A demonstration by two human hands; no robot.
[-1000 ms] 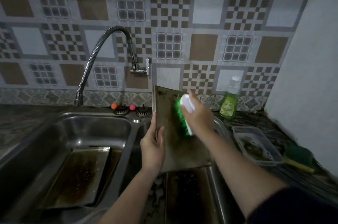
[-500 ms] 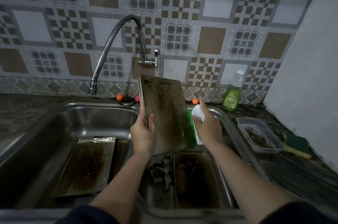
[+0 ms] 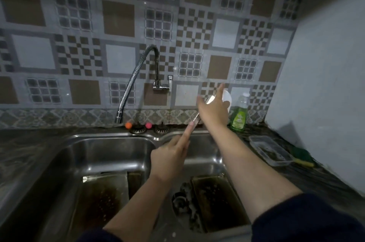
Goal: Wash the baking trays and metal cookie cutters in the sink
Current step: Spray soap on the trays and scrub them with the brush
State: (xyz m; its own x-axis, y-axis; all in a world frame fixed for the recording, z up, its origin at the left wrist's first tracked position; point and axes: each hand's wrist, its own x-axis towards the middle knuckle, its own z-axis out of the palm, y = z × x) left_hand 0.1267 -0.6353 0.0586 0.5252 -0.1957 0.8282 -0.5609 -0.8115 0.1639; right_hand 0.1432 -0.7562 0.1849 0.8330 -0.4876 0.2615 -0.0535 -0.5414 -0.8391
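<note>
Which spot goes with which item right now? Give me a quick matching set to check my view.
Things:
1. white brush
2. raised baking tray
3. green soap bottle
4. clear plastic container

Places:
A. seen edge-on, held by the left hand above the sink
B. on the counter right of the sink, beside the green sponge
C. in the right hand
D. upright on the counter by the tiled wall

Pairs: 1-C, 2-A, 3-D, 4-B
</note>
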